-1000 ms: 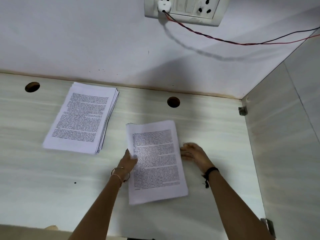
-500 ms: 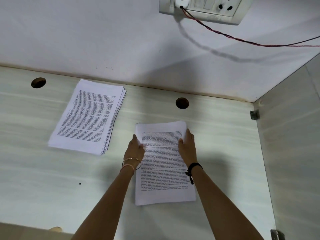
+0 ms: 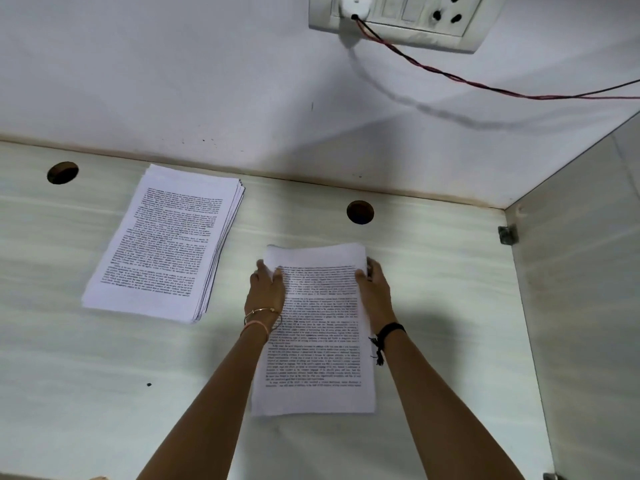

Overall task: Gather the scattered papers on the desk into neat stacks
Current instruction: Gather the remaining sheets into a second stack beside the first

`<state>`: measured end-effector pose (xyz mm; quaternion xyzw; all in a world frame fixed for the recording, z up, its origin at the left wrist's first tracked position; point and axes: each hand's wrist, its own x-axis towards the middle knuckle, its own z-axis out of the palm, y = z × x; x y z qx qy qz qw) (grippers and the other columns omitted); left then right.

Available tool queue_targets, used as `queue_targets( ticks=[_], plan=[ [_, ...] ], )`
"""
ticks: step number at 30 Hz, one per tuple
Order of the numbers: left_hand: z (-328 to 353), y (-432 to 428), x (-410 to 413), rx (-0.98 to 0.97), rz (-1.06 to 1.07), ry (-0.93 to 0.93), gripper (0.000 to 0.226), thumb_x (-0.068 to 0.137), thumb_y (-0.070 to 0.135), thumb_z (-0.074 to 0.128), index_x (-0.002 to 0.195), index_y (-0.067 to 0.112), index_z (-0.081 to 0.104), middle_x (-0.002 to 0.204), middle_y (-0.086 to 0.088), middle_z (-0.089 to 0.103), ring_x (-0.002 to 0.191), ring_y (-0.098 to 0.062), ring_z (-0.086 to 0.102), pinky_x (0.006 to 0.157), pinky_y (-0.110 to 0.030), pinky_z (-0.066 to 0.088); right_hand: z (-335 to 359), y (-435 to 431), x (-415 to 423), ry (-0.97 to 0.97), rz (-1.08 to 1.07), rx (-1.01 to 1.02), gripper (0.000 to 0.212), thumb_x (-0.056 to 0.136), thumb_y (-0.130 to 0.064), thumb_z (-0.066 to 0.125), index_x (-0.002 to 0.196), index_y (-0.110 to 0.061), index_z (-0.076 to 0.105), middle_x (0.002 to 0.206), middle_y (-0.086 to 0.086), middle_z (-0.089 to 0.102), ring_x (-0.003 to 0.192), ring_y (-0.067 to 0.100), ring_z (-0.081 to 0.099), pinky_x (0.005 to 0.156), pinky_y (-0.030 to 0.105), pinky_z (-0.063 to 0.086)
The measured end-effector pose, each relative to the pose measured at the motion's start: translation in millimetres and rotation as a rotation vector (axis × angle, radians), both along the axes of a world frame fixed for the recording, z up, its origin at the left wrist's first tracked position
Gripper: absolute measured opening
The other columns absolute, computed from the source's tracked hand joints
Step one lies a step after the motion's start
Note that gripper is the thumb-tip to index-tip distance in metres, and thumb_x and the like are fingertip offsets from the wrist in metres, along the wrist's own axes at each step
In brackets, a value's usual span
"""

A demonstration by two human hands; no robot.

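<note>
Left hand (image 3: 266,289) gripped the upper left edge of the near stack (image 3: 315,341), thumb on the top sheet and fingers along the side. 1 second before, it had only touched that edge lower down, and the stack had lain slightly skewed, its far end leaning left. By now the stack sat squarer, with both hands at its far corners, much as half a second earlier. The right hand (image 3: 375,289), which had been beside the paper, held the upper right edge, thumb on the page and fingers curled round the side.

This stack lay flat at the middle of the desk (image 3: 433,306), long axis running away from the person, print facing up, its far sheets slightly uneven. The far stack (image 3: 166,240) lay well apart to the left, long axis tilted to the right at the far end, its right edges fanned.

2 cable holes (image 3: 62,172) were cut near the wall, 1 at far left, 1 just beyond the near stack. Bangles (image 3: 261,315) circled the left wrist, a black thread band (image 3: 391,329) the right. A socket plate (image 3: 398,19) hung above, and a red-and-black wire (image 3: 485,88) ran off to the right. A side panel (image 3: 581,306) closed the desk's right end.
</note>
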<state>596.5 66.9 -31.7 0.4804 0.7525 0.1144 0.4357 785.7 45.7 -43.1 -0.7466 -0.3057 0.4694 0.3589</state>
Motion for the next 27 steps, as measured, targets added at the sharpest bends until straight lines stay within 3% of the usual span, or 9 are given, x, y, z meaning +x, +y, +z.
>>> queue_targets(
  ticks=[3, 6, 9, 11, 14, 18, 22, 24, 27],
  plan=[
    [3.5, 2.3, 3.0, -0.037, -0.122, -0.003, 0.063, 0.098, 0.033, 0.036, 0.149, 0.01, 0.008, 0.156, -0.014, 0.014, 0.139, -0.032, 0.029, 0.112, -0.039, 0.026, 0.6, 4.9, 2.7, -0.017, -0.043, -0.015, 0.044, 0.099, -0.019, 0.047, 0.141, -0.014, 0.037, 0.131, 0.005, 0.051, 0.115, 0.024, 0.053, 0.098, 0.033, 0.043],
    [1.5, 2.8, 2.5, 0.007, -0.013, -0.099, 0.056, 0.098, 0.027, 0.039, 0.148, 0.01, 0.02, 0.154, -0.013, 0.022, 0.142, -0.027, 0.026, 0.115, -0.036, 0.022, -3.1, 5.4, 7.5, -0.032, 0.07, -0.031, 0.035, 0.095, -0.015, 0.052, 0.13, -0.012, 0.047, 0.123, 0.011, 0.059, 0.106, 0.027, 0.059, 0.092, 0.037, 0.05],
    [2.1, -8.5, -3.2, 0.068, 0.281, -0.239, 0.025, 0.095, 0.021, 0.047, 0.119, 0.013, 0.048, 0.116, -0.012, 0.055, 0.115, -0.026, 0.052, 0.095, -0.029, 0.037, -1.2, 2.4, 14.9, 0.049, -0.12, 0.068, 0.033, 0.091, -0.006, 0.059, 0.122, -0.013, 0.052, 0.105, 0.004, 0.061, 0.089, 0.019, 0.059, 0.072, 0.024, 0.05],
    [2.8, -22.4, -8.7, 0.008, 0.192, -0.251, 0.024, 0.091, 0.022, 0.052, 0.113, 0.014, 0.048, 0.102, -0.008, 0.053, 0.1, -0.023, 0.051, 0.087, -0.031, 0.039, 2.7, 1.5, 18.8, 0.113, -0.265, 0.127, 0.033, 0.09, -0.004, 0.06, 0.121, -0.012, 0.053, 0.099, 0.002, 0.06, 0.086, 0.017, 0.058, 0.067, 0.022, 0.05],
    [-0.2, -40.6, -17.2, -0.047, 0.012, -0.205, 0.047, 0.085, 0.029, 0.051, 0.127, 0.007, 0.051, 0.125, -0.012, 0.056, 0.115, -0.029, 0.052, 0.101, -0.037, 0.041, -1.5, -1.9, 24.6, 0.214, -0.307, 0.099, 0.029, 0.092, -0.011, 0.061, 0.119, -0.017, 0.051, 0.103, 0.001, 0.061, 0.097, 0.023, 0.061, 0.084, 0.036, 0.054],
    [19.8, -49.3, -24.0, -0.011, 0.177, -0.239, 0.048, 0.094, 0.009, 0.047, 0.141, 0.009, 0.037, 0.142, -0.012, 0.045, 0.126, -0.031, 0.047, 0.097, -0.025, 0.036, -6.4, -22.6, 13.5, 0.362, 0.003, -0.064, 0.041, 0.088, -0.024, 0.068, 0.124, -0.012, 0.053, 0.121, 0.008, 0.064, 0.104, 0.023, 0.065, 0.095, 0.043, 0.052],
    [38.7, -37.1, -41.2, 0.06, 0.328, -0.314, 0.051, 0.095, 0.015, 0.048, 0.143, 0.011, 0.032, 0.15, -0.009, 0.035, 0.136, -0.027, 0.036, 0.114, -0.036, 0.029, -8.9, -38.0, -19.1, 0.428, 0.152, -0.079, 0.031, 0.092, -0.005, 0.059, 0.122, -0.011, 0.052, 0.126, 0.012, 0.061, 0.104, 0.023, 0.064, 0.094, 0.04, 0.053],
    [44.5, -28.3, -58.1, 0.114, 0.369, -0.306, 0.041, 0.093, 0.013, 0.048, 0.134, 0.01, 0.046, 0.138, -0.011, 0.05, 0.124, -0.028, 0.049, 0.107, -0.036, 0.037, -2.2, -37.5, -38.5, 0.391, 0.167, -0.045, 0.03, 0.095, -0.004, 0.054, 0.123, -0.015, 0.054, 0.124, 0.009, 0.063, 0.109, 0.024, 0.062, 0.1, 0.045, 0.049],
    [52.8, -18.7, -82.7, 0.177, 0.458, -0.309, 0.017, 0.089, 0.013, 0.055, 0.104, 0.012, 0.061, 0.097, -0.012, 0.066, 0.087, -0.022, 0.054, 0.08, -0.028, 0.041, 17.6, -27.3, -67.7, 0.349, 0.115, -0.011, 0.031, 0.096, -0.003, 0.047, 0.121, -0.018, 0.054, 0.119, 0.004, 0.064, 0.107, 0.022, 0.062, 0.099, 0.043, 0.05]
  ],
)
